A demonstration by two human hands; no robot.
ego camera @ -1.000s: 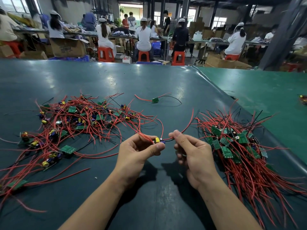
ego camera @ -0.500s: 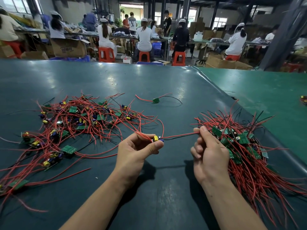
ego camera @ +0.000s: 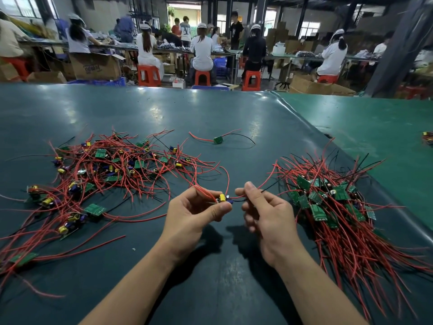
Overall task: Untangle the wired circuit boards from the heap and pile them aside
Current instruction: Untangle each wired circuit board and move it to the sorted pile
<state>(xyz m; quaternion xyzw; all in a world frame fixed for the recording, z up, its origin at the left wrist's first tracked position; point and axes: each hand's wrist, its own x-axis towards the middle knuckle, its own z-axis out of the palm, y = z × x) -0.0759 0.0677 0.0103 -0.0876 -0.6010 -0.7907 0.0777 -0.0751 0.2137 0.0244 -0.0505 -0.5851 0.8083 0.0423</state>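
1. Circuit board [ego camera: 222, 198], a small one carrying a yellow capacitor, is held above the near middle of the desk [ego camera: 210, 113], between the two piles and clear of both.
2. The left hand [ego camera: 195, 213] pinches this board between thumb and curled fingers, probably to steady it while its leads are sorted.
3. The right hand [ego camera: 264, 207] has its fingers curled around the board's wires just beside the board, thumb raised; a red lead and a black lead run out past it toward the right pile. This grip seems meant for drawing the wires straight so they lie parallel before stacking.
4. The heap [ego camera: 105, 174] sprawls toward the desk's left edge: red wires crossing every way, boards scattered at all angles, too many and too overlapped to count.
5. The sorted pile [ego camera: 328, 202] sits near the desk's right edge, boards clustered together and wires fanned toward the near edge, which looks deliberate for tidy stacking. Its count is also unclear.
6. One stray board [ego camera: 218, 140] lies alone farther back, apart from both groups.
7. Countable: two hands, two groups, one held board, one loose board.
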